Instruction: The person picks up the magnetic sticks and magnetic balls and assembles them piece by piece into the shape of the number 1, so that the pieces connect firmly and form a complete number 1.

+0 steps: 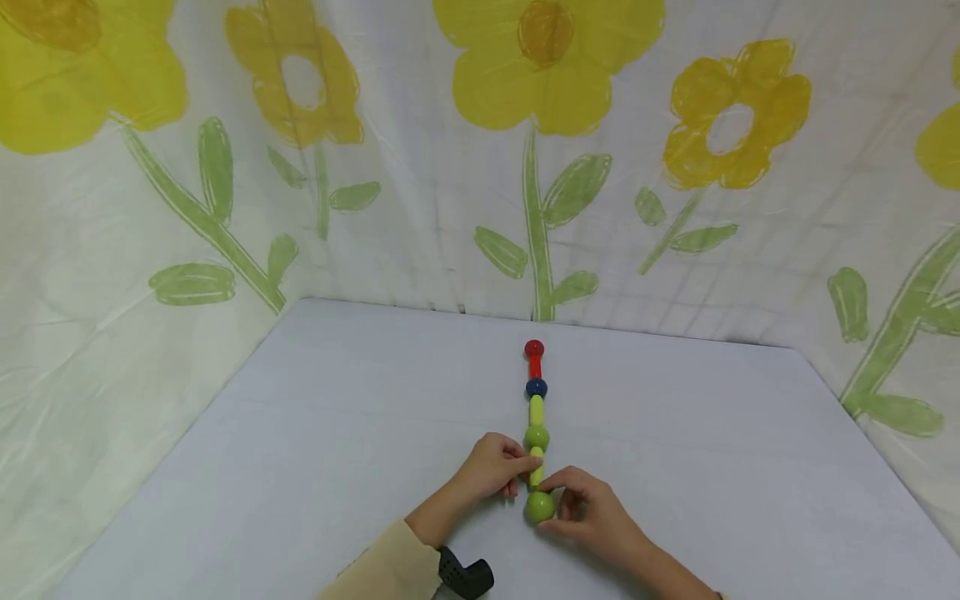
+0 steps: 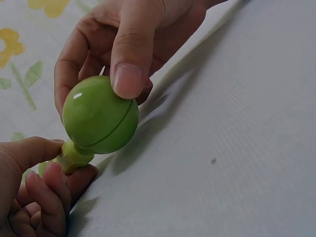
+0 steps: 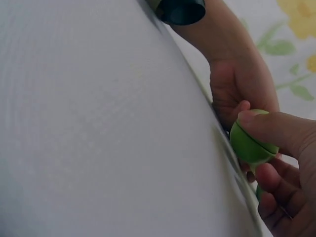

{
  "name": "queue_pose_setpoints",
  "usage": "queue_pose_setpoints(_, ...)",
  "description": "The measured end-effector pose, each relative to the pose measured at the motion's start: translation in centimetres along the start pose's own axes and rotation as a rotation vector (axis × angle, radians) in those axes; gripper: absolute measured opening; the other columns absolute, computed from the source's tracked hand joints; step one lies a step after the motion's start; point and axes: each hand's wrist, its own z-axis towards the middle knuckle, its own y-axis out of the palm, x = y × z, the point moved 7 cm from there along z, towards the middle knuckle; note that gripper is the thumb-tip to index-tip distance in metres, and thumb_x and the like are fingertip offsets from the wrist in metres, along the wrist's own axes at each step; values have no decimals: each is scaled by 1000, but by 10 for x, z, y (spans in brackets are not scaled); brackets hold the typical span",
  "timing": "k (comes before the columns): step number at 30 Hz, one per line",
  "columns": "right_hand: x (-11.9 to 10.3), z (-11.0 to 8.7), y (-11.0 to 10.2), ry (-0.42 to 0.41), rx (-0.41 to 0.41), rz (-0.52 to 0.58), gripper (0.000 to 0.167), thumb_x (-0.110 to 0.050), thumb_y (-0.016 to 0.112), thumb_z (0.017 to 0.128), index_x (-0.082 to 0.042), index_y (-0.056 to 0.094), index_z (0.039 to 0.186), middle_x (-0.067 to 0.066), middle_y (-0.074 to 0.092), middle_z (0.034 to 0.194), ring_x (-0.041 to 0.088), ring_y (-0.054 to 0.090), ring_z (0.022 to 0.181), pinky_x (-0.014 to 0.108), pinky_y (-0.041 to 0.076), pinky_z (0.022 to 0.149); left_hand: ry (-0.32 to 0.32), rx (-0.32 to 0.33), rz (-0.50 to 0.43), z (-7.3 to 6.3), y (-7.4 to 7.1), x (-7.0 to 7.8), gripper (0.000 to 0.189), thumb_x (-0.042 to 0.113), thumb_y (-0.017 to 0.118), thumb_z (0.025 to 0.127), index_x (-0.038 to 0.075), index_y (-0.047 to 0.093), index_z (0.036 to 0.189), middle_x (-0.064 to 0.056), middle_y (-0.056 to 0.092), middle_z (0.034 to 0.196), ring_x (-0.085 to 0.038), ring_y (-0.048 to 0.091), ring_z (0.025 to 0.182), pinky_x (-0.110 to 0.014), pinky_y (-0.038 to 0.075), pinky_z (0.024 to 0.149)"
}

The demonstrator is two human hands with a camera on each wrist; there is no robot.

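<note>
A straight chain of balls and short rods lies on the white table. From its far end come a red ball [image 1: 534, 348], a red rod [image 1: 535, 367], a dark blue ball [image 1: 536, 387], a yellow-green rod [image 1: 536, 411], a green ball [image 1: 537, 437] and a second yellow-green rod [image 1: 537, 476]. My left hand [image 1: 491, 467] pinches that second rod from the left. At the near end, the thumb and fingers of my right hand [image 1: 592, 512] grip a larger green ball [image 2: 100, 116], which meets the rod's end. A seam runs around this ball.
The white table [image 1: 337, 400] stretches out on both sides of the chain. Behind it hangs a white curtain [image 1: 420, 208] printed with yellow flowers. A black device [image 1: 467, 575] is worn at my left wrist, close above the table.
</note>
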Motion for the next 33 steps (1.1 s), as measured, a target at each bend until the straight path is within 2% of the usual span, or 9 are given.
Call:
queue_pose_setpoints(6,2,0,5,-36,14,-16,36,-6,82,75,-3,65,106,9,62,90,18,53,60,23,46,52,5,-4,-3,0,0,0,21,17,72,89,0,67,79,1,54,53,-6,45,40,-17,37,41)
queue_pose_setpoints(13,-1,0,3,2,26,-27,33,-12,82,77,-9,65,106,2,61,90,8,53,63,22,46,54,11,-7,4,0,1,1,20,17,72,89,0,67,79,2,53,53,-6,45,40,-16,37,41)
queue_pose_setpoints(18,-2,0,3,0,37,-44,34,-14,83,77,-12,65,106,-2,62,91,5,52,64,22,47,55,12,-9,4,0,1,2,20,17,72,89,-1,68,79,2,53,53,-6,45,40,-16,36,41)
queue_pose_setpoints(27,0,0,2,-20,54,-64,36,-7,83,76,-6,65,107,6,63,90,15,54,62,23,46,54,11,-10,4,-1,0,3,20,16,71,90,-1,67,79,2,53,53,-6,45,40,-16,37,42)
queue_pose_setpoints(33,3,0,3,14,40,-85,35,0,81,75,-1,64,106,9,62,90,18,54,62,24,46,54,3,-9,17,-1,1,4,20,16,71,89,-1,68,80,2,53,53,-6,45,41,-16,37,42)
